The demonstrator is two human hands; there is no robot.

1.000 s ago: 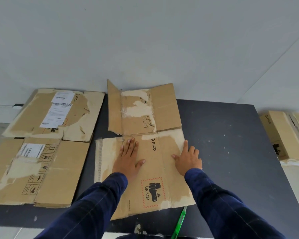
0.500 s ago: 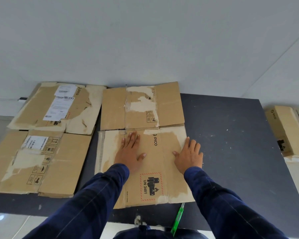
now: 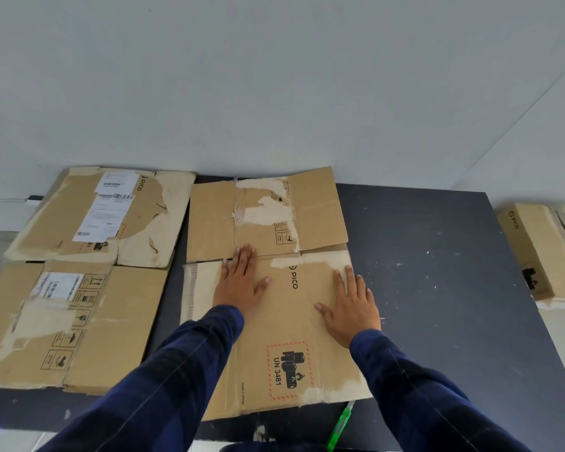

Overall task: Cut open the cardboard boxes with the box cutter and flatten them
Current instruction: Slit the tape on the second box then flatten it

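A cut-open cardboard box (image 3: 284,324) with a PICO mark and a red UN 3481 label lies flat on the dark table (image 3: 437,288). My left hand (image 3: 242,282) presses on it with straight fingers near the fold to the far flaps. Flat on the same sheet, further right, rests my right hand (image 3: 349,308) with its fingers spread. The far flaps (image 3: 265,216) lie down against the table. A green box cutter (image 3: 340,425) lies on the table at the sheet's near right corner, beside my right sleeve.
Two flattened boxes lie at the left, one (image 3: 101,216) with white shipping labels at the back, another (image 3: 69,324) nearer me. A closed cardboard box (image 3: 542,252) stands off the table's right edge. A pale wall rises right behind the table.
The far flaps, which stood up a second ago, have gone down flat. Both hands have stayed pressed on the sheet, and the view has shifted a little.
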